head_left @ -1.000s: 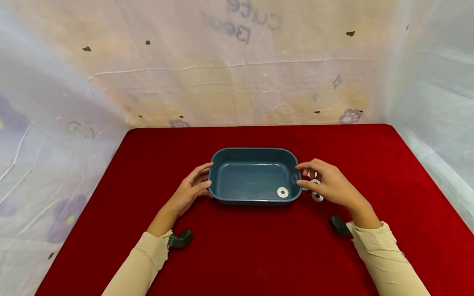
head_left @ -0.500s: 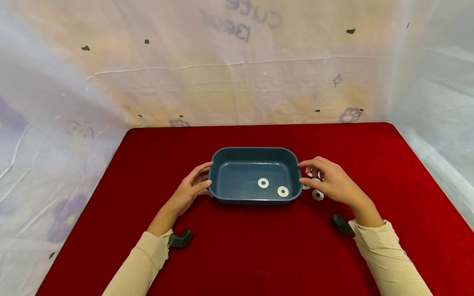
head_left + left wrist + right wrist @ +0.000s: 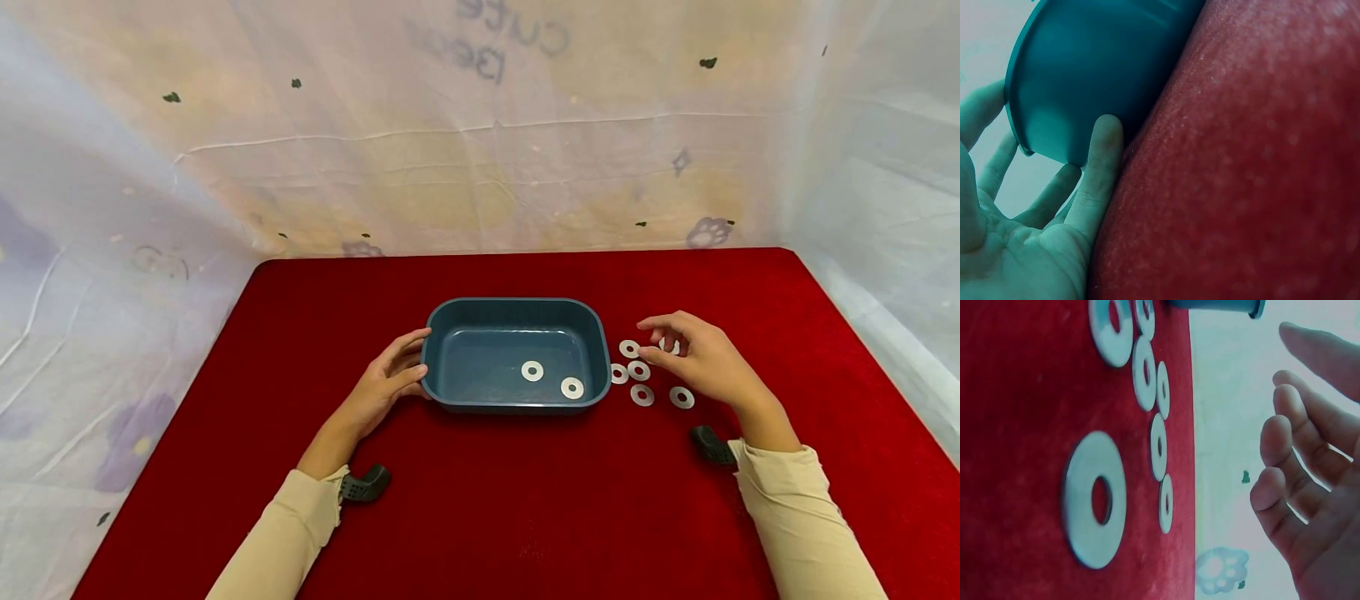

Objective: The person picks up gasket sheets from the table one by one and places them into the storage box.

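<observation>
Two washers (image 3: 565,388) sit in bin (image 3: 480,362). Left hand (image 3: 378,390), spread, touches its left end; right hand (image 3: 701,358), empty, hovers near loose washers (image 3: 689,398).

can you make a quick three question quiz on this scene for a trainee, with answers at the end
1. How many washers lie inside the tub?
2. True or false: the right hand is apart from the tub.
3. What does the left hand touch? a) a washer b) the tub c) the right hand

Key:
1. Two
2. True
3. b) the tub
</observation>
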The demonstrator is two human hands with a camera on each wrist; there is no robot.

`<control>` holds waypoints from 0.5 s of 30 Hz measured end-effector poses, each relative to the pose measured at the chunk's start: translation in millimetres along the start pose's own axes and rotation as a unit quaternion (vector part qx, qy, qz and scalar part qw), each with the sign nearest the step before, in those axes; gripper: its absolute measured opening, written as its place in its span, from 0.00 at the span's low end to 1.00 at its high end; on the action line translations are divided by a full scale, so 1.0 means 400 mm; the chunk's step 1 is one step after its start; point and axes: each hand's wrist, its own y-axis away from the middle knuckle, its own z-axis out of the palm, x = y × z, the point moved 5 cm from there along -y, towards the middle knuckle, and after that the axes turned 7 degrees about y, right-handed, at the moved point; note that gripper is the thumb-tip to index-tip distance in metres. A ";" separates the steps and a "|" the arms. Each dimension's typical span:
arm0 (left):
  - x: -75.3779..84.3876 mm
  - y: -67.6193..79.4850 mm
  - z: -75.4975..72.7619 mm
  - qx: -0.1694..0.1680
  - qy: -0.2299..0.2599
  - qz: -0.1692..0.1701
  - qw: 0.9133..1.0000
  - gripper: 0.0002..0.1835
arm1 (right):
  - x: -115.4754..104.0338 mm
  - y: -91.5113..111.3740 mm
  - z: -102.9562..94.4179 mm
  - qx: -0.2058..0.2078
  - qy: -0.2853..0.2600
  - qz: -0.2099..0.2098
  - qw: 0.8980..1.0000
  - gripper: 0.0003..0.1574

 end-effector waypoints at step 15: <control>-0.001 -0.001 0.000 0.000 0.001 0.000 1.000 0.31 | 0.011 0.000 0.049 -0.059 -0.002 -0.031 0.998 0.17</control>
